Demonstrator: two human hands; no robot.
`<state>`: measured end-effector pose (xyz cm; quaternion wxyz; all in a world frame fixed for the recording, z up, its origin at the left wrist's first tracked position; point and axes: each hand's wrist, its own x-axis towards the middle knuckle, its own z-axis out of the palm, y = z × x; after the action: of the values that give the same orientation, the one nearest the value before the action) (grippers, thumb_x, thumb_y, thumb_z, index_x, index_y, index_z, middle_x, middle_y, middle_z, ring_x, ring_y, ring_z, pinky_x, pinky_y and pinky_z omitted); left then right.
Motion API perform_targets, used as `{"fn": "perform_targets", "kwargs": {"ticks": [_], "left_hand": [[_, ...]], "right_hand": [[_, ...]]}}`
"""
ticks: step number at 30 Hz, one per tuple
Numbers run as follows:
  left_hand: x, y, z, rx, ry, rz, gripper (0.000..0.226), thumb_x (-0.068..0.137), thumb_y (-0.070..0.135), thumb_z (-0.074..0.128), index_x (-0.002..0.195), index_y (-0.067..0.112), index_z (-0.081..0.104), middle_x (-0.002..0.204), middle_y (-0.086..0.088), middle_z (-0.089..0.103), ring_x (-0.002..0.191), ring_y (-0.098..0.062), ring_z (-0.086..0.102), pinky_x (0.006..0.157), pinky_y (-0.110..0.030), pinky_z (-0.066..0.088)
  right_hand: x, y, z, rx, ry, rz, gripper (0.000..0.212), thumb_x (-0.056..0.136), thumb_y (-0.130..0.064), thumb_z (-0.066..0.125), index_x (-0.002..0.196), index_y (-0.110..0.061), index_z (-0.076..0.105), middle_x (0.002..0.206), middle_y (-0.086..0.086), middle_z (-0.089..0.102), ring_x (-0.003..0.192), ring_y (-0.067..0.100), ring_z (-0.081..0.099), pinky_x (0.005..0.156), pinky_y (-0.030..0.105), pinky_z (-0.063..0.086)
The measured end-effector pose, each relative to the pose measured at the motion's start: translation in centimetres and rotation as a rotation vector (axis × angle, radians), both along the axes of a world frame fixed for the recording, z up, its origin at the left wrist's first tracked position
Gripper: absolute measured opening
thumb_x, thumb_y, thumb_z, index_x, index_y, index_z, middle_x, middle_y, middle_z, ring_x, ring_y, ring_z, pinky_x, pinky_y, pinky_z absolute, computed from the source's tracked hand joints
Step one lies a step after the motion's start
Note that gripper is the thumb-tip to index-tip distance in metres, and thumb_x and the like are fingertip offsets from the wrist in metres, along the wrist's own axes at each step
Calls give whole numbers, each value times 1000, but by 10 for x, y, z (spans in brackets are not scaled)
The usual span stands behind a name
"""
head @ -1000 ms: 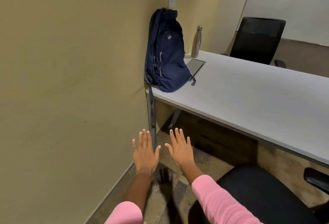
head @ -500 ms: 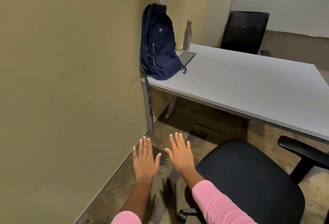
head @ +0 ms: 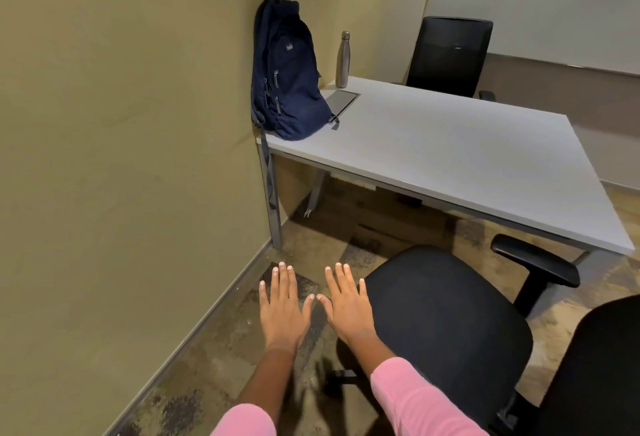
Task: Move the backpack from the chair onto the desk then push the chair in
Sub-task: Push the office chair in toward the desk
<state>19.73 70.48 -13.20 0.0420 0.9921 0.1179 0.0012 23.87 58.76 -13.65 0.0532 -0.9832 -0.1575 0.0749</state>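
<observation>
Standing upright, long axis vertical, the navy backpack (head: 289,75) leans against the wall at the counter's (head: 450,144) left corner, zippered front facing me, a strap dangling over the edge. A steel bottle (head: 343,59) stands just beside it. My left hand (head: 282,307) and right hand (head: 348,304) hover flat, fingers spread and empty, beside the black chair (head: 446,324), which is not yet pushed in.

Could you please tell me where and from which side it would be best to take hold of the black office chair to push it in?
Probably the top of the black office chair's backrest, from behind. It rises at the near right with the seat facing the white desk. Both the left hand and right hand are open and empty.
</observation>
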Motion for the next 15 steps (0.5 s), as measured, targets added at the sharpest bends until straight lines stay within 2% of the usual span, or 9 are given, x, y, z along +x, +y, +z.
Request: {"fn": "perform_targets", "kwargs": {"ticks": [2,6,9,10,12,13,14,15], "left_hand": [[-6,-10,0,-10,3,28,68,80,47,26,119,1,56,124,-17,60,115,-30,56,97,-49,42],[-21,-36,-5,-60,29,66,67,80,47,27,119,-1,56,124,-18,60,114,-31,56,98,-50,40],[-32,-69,-7,-87,12,131,67,82,47,25,121,0,53,127,-17,57,117,-30,55,98,-49,40],[-36,-81,-5,-91,0,166,67,85,47,24,127,0,47,134,-17,51,123,-29,49,100,-49,40],[-46,-103,-12,-46,14,177,67,93,48,18,141,2,16,152,-15,18,140,-26,18,113,-46,17],[-51,-112,-16,-37,35,183,67,94,49,13,143,4,2,155,-13,3,142,-25,4,115,-44,6],[-56,-121,-21,-25,31,195,67,93,50,9,143,6,-3,155,-12,-2,142,-24,-2,115,-44,2],[-61,-129,-23,6,28,199,67,93,50,7,143,6,-5,155,-12,-3,142,-24,-3,115,-44,1]], "right_hand": [[-4,-12,-1,14,16,9,74,94,-47,-2,119,-17,60,122,7,65,115,23,59,84,45,53],[-13,-38,-5,6,21,64,59,86,-49,22,111,-20,66,113,3,70,107,19,64,76,40,56],[-21,-65,-8,32,38,112,59,85,-49,22,111,-20,67,113,3,70,107,19,64,76,40,56],[-24,-75,-9,34,25,124,59,84,-49,23,112,-19,66,115,4,69,108,20,63,78,41,55],[-33,-93,-8,17,52,150,73,84,-55,8,129,-15,51,136,9,53,127,24,48,96,47,45],[-36,-101,-11,22,69,226,83,81,-59,-4,140,-14,33,149,10,35,139,26,29,108,50,30],[-40,-109,-14,29,116,266,84,79,-59,-10,145,-14,16,156,10,17,144,25,11,114,49,15],[-44,-117,-18,35,135,276,76,84,-56,-7,146,-15,7,157,9,6,145,24,0,116,48,7]]}}
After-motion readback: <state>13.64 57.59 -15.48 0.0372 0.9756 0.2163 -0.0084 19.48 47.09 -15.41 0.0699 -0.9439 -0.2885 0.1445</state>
